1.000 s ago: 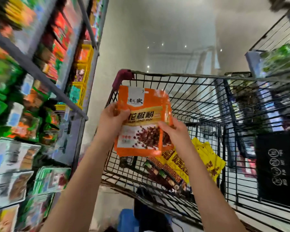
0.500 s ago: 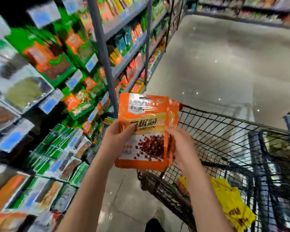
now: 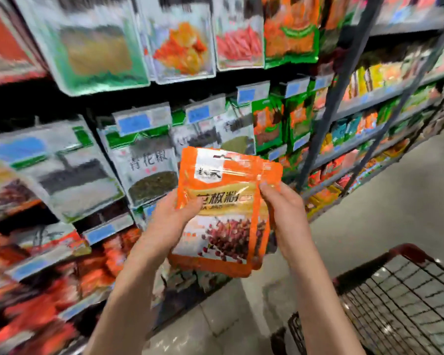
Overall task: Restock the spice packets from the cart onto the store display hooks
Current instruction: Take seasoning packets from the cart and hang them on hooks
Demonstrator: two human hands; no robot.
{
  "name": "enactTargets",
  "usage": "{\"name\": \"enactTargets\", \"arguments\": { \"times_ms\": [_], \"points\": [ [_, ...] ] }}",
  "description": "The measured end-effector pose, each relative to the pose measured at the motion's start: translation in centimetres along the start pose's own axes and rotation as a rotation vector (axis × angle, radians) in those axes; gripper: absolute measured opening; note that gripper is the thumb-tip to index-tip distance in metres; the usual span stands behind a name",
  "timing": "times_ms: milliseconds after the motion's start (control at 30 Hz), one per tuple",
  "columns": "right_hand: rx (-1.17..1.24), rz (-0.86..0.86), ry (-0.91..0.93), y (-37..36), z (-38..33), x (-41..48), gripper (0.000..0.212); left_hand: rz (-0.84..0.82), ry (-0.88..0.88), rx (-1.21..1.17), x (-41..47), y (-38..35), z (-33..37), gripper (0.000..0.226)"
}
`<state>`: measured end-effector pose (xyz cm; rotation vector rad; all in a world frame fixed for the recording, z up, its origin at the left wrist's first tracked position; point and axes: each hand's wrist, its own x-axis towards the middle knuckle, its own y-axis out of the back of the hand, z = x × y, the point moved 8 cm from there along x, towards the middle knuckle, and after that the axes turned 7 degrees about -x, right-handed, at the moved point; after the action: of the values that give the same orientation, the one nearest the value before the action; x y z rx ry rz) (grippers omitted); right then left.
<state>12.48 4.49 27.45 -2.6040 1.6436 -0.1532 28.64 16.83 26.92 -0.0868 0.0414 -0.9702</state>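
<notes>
Orange spice packets (image 3: 224, 213), a small stack, held upright in front of the display of hanging packets (image 3: 149, 170). Left hand (image 3: 171, 221) grips the stack's left edge, thumb across the front. Right hand (image 3: 283, 208) pinches the right edge, fingers curled behind. Wire cart (image 3: 405, 301) at lower right, below the hands. View blurred at left.

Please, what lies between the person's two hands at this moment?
In the head view, a small stack of orange spice packets lies between them. The left hand grips its left edge and the right hand pinches its right edge.
</notes>
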Motion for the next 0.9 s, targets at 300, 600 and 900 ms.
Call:
{"name": "enactTargets", "arguments": {
  "times_ms": [300,600,900],
  "points": [
    [-0.062,-0.430,-0.046,-15.5,0.0,-2.4,0.027,0.385,-0.045,-0.081,-8.6,12.8,2.1,0.018],
    [-0.256,-0.639,0.170,-26.6,-0.1,-6.2,0.024,0.720,-0.093,-0.193,-16.0,22.1,0.5,0.017],
    [-0.287,-0.691,0.267,-36.1,1.8,-7.8,0.022,0.938,-0.213,-0.196,-20.8,32.0,-0.2,0.012]
  ]
}}
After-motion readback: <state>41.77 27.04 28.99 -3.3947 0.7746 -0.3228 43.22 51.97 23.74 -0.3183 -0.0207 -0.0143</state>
